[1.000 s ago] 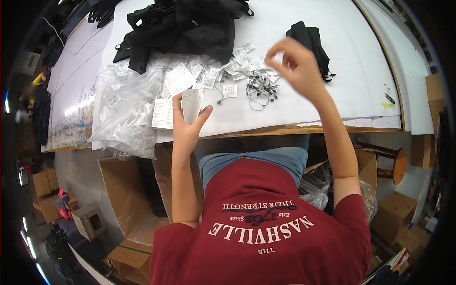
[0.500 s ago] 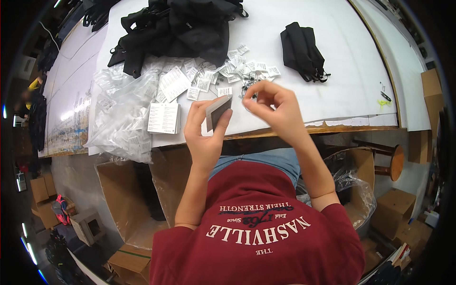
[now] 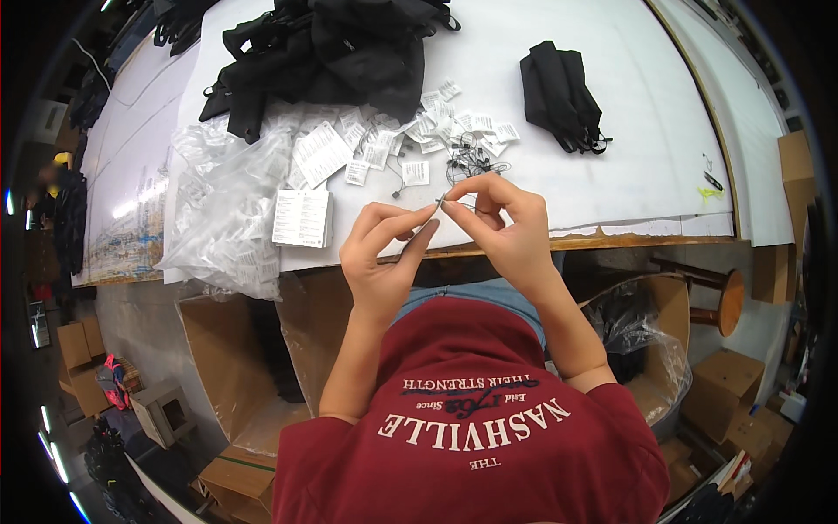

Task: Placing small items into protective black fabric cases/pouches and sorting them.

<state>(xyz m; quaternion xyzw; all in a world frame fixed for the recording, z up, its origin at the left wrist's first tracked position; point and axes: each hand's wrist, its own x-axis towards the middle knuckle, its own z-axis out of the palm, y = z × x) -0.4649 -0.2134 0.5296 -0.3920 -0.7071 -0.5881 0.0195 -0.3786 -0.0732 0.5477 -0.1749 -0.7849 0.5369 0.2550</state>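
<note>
My left hand is closed on a thin grey-and-white hang tag, held almost edge-on above the table's front edge. At the tag's upper end, the thumb and forefinger of my right hand pinch together. A thin dark cord seems to run at those fingertips, partly hidden. Just beyond my hands lies a tangle of black tag cords. Loose small white printed labels spread beside it. Left of my left hand stands a stack of white printed cards, with a larger white card behind it.
A clear plastic bag droops over the table's front edge. Black fabric items are heaped at the back, and a folded black fabric piece lies right. Small snips rest near the right edge. Below are cardboard boxes and a wooden stool.
My right hand has come down and left to meet the tag's upper end. The tag in my left hand has turned from showing its grey face to nearly edge-on.
</note>
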